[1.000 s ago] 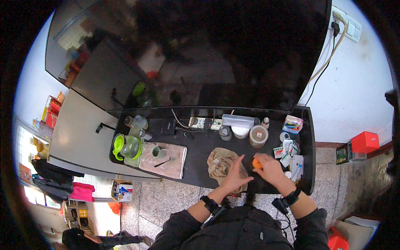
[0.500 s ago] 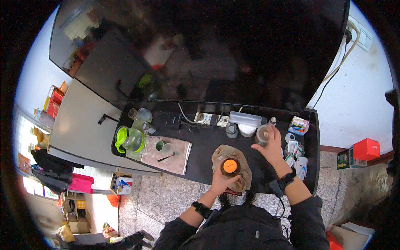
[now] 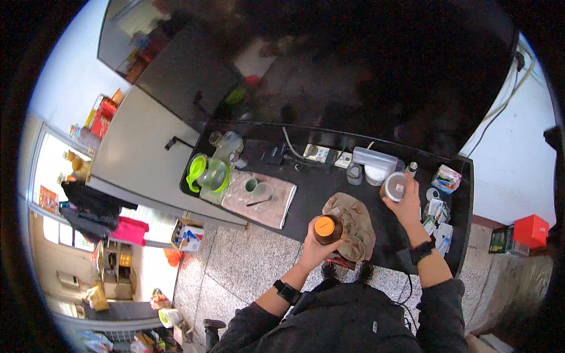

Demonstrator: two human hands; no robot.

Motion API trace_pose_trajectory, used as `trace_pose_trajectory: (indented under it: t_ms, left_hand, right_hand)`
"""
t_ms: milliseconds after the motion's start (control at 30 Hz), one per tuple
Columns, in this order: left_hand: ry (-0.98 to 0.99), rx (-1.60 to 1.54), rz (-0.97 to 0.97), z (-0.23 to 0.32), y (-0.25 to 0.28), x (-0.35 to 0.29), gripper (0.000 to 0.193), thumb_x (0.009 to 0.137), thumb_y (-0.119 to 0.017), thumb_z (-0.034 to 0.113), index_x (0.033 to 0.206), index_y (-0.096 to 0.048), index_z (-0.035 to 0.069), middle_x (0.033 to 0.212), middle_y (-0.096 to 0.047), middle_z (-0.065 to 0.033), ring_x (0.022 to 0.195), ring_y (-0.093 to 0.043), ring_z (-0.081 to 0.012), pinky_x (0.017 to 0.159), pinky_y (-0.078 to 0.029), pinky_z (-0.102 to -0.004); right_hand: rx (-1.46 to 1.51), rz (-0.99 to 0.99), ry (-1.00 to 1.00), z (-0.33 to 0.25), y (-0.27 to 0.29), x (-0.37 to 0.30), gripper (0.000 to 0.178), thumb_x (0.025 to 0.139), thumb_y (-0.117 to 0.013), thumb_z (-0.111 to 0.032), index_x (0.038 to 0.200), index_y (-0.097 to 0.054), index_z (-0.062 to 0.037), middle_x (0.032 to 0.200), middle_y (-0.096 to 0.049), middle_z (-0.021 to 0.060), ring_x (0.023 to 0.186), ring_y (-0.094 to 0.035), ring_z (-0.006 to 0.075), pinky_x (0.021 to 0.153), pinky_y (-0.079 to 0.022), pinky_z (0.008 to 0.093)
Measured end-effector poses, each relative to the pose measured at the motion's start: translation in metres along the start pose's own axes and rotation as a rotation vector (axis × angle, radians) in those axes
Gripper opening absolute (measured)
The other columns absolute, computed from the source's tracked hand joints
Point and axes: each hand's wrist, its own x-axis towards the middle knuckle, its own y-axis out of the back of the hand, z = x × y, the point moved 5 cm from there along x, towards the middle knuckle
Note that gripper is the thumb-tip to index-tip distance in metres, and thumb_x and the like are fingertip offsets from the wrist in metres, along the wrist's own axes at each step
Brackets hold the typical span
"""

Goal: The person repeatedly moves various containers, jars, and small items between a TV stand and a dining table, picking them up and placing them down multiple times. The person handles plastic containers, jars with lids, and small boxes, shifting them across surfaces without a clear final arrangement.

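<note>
My left hand is closed round a dark brown jar with an orange lid, at the table's front edge. Just right of the jar lies a crumpled brown cloth, partly behind it. Farther right, my right hand is closed round a translucent round tub, thumb on its left side and fingers on its right. A small bottle stands right behind that tub.
The black table carries a pink towel with cups and a black spoon, beside a green-lidded jug. Behind are a power strip and a clear-topped container. Small packets and a box lie at the right.
My left hand has moved the jar left, from over the brown cloth to beside it. The right hand's fingers have closed round the tub. The whole view has shifted and tilted.
</note>
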Motion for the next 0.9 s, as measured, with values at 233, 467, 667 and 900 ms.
trace_pose_trajectory:
  t_ms: [233, 467, 667, 900]
  left_hand:
    - [0.096, -0.062, 0.075, 0.021, 0.016, -0.032, 0.082, 0.07, -0.081, 0.009, 0.133, -0.029, 0.002, 0.121, -0.051, -0.0089, 0.116, -0.049, -0.0167, 0.101, -0.038, -0.0324]
    - [0.064, -0.101, 0.315, 0.02, 0.058, -0.101, 0.083, 0.069, -0.082, 0.011, 0.133, -0.031, 0.002, 0.123, -0.049, -0.0073, 0.118, -0.046, -0.0158, 0.103, -0.036, -0.0326]
    - [0.023, -0.091, 0.528, 0.022, 0.118, -0.183, 0.083, 0.07, -0.081, 0.011, 0.135, -0.03, 0.003, 0.123, -0.051, -0.0081, 0.119, -0.047, -0.0163, 0.103, -0.036, -0.0324]
    - [-0.016, -0.106, 0.816, 0.013, 0.203, -0.33, 0.084, 0.07, -0.081, 0.014, 0.136, -0.031, 0.004, 0.129, -0.046, -0.01, 0.124, -0.042, -0.018, 0.106, -0.032, -0.033]
  right_hand:
    - [0.055, -0.296, 0.142, -0.066, 0.031, -0.043, 0.101, 0.054, -0.086, -0.014, 0.139, -0.032, -0.0057, 0.125, -0.045, 0.0187, 0.112, -0.049, 0.0366, 0.093, -0.044, 0.042]
    - [0.181, -0.526, 0.161, -0.109, -0.012, -0.089, 0.105, 0.051, -0.085, -0.005, 0.14, -0.031, -0.0066, 0.128, -0.042, 0.0192, 0.117, -0.046, 0.0378, 0.097, -0.041, 0.0435]
    - [0.251, -0.703, 0.227, -0.173, -0.053, -0.139, 0.101, 0.055, -0.08, -0.008, 0.142, -0.029, -0.0056, 0.136, -0.038, 0.0196, 0.124, -0.04, 0.0373, 0.103, -0.034, 0.0452]
    - [0.159, -0.912, 0.393, -0.291, -0.106, -0.231, 0.105, 0.058, -0.081, -0.002, 0.146, -0.023, -0.0129, 0.139, -0.033, 0.0174, 0.131, -0.031, 0.0376, 0.107, -0.03, 0.0497]
